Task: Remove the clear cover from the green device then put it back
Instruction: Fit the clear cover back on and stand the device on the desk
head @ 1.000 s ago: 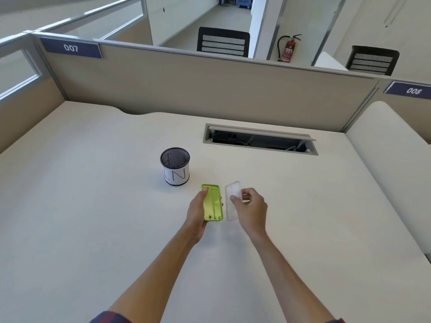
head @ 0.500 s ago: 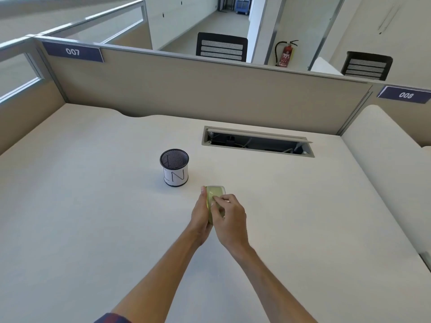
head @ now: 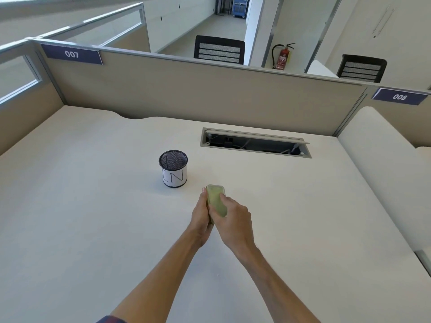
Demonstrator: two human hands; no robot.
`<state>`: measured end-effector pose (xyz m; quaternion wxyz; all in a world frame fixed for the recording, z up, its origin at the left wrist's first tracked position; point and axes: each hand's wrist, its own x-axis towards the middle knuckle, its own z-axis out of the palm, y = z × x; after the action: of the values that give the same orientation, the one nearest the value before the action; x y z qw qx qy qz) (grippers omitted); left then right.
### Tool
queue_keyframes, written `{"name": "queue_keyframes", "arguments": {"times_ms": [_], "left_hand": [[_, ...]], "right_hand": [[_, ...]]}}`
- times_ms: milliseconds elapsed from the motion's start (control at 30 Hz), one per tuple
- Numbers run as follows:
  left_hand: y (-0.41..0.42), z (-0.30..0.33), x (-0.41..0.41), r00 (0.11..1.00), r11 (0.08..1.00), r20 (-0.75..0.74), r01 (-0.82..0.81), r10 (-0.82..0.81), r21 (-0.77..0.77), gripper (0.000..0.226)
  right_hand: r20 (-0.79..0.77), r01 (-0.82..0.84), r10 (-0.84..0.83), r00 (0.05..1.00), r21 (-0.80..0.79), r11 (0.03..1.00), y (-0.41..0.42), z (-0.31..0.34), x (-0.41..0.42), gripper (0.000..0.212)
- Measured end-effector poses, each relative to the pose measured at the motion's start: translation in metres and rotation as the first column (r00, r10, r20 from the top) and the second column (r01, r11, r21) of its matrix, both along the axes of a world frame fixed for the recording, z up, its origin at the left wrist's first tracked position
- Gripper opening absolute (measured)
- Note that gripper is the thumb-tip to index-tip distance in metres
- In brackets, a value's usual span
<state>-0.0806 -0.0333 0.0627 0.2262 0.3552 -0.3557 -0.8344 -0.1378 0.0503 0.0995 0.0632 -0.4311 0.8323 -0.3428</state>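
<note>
The green device (head: 215, 199) is held just above the white desk (head: 93, 206), near its middle. The clear cover lies over the device's face, so the green looks pale and milky; I cannot tell whether it is snapped on all round. My left hand (head: 200, 217) grips the device along its left edge. My right hand (head: 233, 220) is closed on the right edge, fingers on top of the cover. The lower end of the device is hidden between both hands.
A black mesh pen cup (head: 173, 169) with a white label stands just left of and behind the device. An open cable tray (head: 256, 142) is sunk in the desk farther back. Beige partition walls (head: 186, 94) close the back and left sides.
One second ago the cover was apart, in my right hand beside the bare green device. My right hand then brought it left onto the device, and both hands now hold the pair together.
</note>
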Motion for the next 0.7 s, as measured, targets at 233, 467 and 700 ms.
{"name": "queue_keyframes", "arguments": {"times_ms": [233,467,700], "left_hand": [[0.000,0.001,0.003,1.000,1.000,-0.010,-0.008,0.009,0.017,0.060],[0.000,0.002,0.007,0.997,0.997,-0.070,-0.026,0.021,-0.073,0.026],[0.007,0.013,0.009,0.990,0.972,0.037,0.142,-0.138,-0.187,0.041]], "right_hand": [[-0.144,-0.037,0.057,0.988,0.136,0.990,0.003,-0.003,-0.001,0.046],[0.006,0.018,-0.018,1.000,0.053,0.998,0.005,0.000,-0.004,0.044],[0.560,0.097,-0.001,0.829,-0.141,0.985,-0.012,0.011,-0.045,0.024]]}}
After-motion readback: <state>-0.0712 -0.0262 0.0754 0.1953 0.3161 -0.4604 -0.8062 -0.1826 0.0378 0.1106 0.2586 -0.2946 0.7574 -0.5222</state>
